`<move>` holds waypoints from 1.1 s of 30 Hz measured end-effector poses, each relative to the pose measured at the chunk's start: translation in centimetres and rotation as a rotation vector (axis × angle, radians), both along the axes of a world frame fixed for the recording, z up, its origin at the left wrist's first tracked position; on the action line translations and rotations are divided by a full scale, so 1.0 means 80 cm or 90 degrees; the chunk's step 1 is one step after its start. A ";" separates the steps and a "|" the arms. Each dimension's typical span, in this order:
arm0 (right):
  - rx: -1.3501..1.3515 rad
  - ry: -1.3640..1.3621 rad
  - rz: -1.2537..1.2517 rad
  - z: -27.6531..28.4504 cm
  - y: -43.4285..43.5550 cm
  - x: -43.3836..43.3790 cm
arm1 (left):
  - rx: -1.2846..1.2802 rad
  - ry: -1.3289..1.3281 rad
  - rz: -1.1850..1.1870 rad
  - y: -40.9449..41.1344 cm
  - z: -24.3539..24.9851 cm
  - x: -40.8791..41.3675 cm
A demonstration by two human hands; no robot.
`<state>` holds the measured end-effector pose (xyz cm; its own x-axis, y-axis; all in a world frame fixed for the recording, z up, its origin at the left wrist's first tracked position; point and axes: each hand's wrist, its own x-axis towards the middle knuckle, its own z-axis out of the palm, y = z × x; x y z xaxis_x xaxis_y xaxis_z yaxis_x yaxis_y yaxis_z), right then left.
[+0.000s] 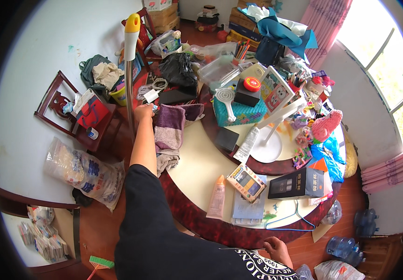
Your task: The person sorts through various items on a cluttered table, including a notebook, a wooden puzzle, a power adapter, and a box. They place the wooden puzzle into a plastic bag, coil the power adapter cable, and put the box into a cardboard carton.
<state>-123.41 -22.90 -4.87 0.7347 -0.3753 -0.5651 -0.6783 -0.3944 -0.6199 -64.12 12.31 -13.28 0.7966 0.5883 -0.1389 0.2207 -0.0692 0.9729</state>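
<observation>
My left hand [143, 112] is stretched out to the far left edge of the round table [191, 157]. At its fingertips shows a small blue-and-white item [155, 108], mostly hidden by the fingers. A purple-and-beige towel [169, 126] hangs folded just right of that hand. Beside the wrist rises a metal pole with a white-and-yellow grip [130, 42]. Beyond the hand lie a white charger [150, 96] and a coiled cable [159, 83]. Low by the table's near rim, my right hand [277, 249] has curled fingers; whether it holds something is unclear.
A blue clothes hanger [290, 226], a pink tube [217, 197] and a black box [296, 184] lie on the near tabletop. The raised turntable [208, 115] is crowded. A wooden chair [91, 131] and a stuffed plastic sack [86, 171] stand left. Water bottles [343, 247] are at right.
</observation>
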 end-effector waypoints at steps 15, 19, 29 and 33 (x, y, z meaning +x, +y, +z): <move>-0.058 -0.038 0.074 -0.004 -0.003 0.016 | 0.493 -0.145 -0.127 -0.026 0.031 -0.052; -0.010 -0.038 0.046 0.000 0.002 0.023 | 0.250 -0.280 -0.274 -0.079 0.058 -0.169; -0.016 -0.087 0.086 -0.005 0.008 0.008 | 0.455 -0.219 -0.773 -0.199 0.040 -0.364; -0.030 -0.077 0.077 0.000 0.008 -0.002 | 0.394 -0.120 -0.712 -0.231 0.053 -0.348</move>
